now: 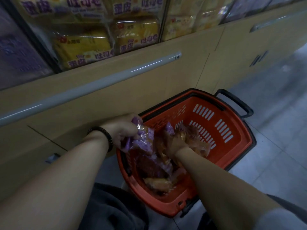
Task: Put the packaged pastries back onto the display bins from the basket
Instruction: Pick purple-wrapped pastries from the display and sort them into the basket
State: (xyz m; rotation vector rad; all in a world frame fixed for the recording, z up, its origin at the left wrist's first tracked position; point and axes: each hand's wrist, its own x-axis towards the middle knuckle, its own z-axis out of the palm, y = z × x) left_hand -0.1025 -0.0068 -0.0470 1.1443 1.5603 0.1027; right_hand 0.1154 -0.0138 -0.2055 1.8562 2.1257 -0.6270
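The left hand [123, 130], a dark beaded bracelet [106, 135] on its wrist, had its fingers curled tight round a purple packaged pastry [142, 141], held just above the near-left rim of the orange basket [240, 146]. The right hand [173, 143] was sunk among the clear-wrapped pastries [196, 138] inside the basket, its fingertips buried, so whether they gripped anything could not be told. More packs [157, 181] lay below both sets of fingers, and the display bins [83, 45] of yellow loaves stood well above and beyond them.
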